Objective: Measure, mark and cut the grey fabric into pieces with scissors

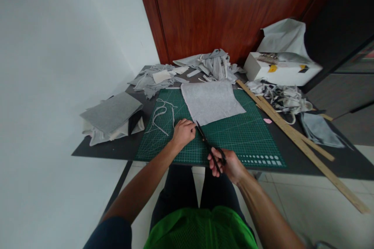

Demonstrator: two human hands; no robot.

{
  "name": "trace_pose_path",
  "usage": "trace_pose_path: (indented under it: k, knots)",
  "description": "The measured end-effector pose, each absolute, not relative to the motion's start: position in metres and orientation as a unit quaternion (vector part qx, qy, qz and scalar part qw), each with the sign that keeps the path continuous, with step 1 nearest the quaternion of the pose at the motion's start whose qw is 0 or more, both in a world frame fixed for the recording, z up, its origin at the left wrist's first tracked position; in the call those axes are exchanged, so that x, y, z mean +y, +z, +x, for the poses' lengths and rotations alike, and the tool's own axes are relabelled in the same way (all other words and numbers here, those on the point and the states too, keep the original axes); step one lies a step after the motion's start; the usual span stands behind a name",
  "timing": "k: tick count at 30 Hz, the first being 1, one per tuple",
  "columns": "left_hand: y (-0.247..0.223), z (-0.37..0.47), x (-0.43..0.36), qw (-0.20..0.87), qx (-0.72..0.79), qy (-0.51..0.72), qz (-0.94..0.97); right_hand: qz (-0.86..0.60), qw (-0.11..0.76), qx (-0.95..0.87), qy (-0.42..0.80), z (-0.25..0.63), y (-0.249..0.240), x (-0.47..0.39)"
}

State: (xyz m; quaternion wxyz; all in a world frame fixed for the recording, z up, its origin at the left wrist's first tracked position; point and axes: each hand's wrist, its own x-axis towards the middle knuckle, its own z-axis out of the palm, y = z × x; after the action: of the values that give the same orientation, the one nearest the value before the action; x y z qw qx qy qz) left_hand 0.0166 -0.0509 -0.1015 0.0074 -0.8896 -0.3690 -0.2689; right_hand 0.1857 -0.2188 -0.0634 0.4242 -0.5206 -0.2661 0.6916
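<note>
A light grey piece of fabric [212, 101] lies on the green cutting mat [248, 136]. My left hand [184, 132] is closed at the fabric's near left corner, its fingertips pinching the edge there. Black scissors [209, 146] are in my right hand [226, 163], with fingers through the handles. Their blades point away from me, and the tips reach the same corner beside my left fingers. Whether the blades have fabric between them is too small to tell. Thin cut strips of fabric [160, 114] lie loosely on the mat to the left of my left hand.
Stacked fabric pieces [112, 113] sit at the table's left end. Scrap piles [216, 64] line the back. Long wooden rulers [292, 132] lie at the right, one jutting past the near edge. Beyond them are tangled strips [288, 99] and a white box [274, 72] with cloth on top.
</note>
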Motion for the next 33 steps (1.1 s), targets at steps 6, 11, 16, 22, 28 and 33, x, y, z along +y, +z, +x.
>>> trace_pose_path:
  k: [6, 11, 16, 22, 28, 33]
  knots:
    - [-0.099, 0.016, -0.053, 0.016, -0.364, -0.268, -0.892, -0.526, 0.436, -0.264, 0.681, 0.18, -0.065, -0.213]
    - [-0.101, 0.016, -0.053, 0.016, -0.358, -0.271, -0.893, -0.533, 0.444, -0.263, 0.67, 0.173, -0.069, -0.212]
    - [-0.102, 0.016, -0.053, 0.02, -0.357, -0.268, -0.894, -0.543, 0.441, -0.259, 0.666, 0.17, -0.068, -0.213]
    - [-0.102, 0.016, -0.052, 0.021, -0.352, -0.262, -0.899, -0.555, 0.44, -0.257, 0.658, 0.168, -0.065, -0.212]
    - [-0.102, 0.018, -0.052, 0.0, -0.351, -0.267, -0.898, -0.569, 0.434, -0.264, 0.646, 0.166, -0.066, -0.212]
    - [-0.102, 0.02, -0.052, 0.012, -0.401, -0.28, -0.872, -0.577, 0.424, -0.269, 0.644, 0.167, -0.07, -0.212]
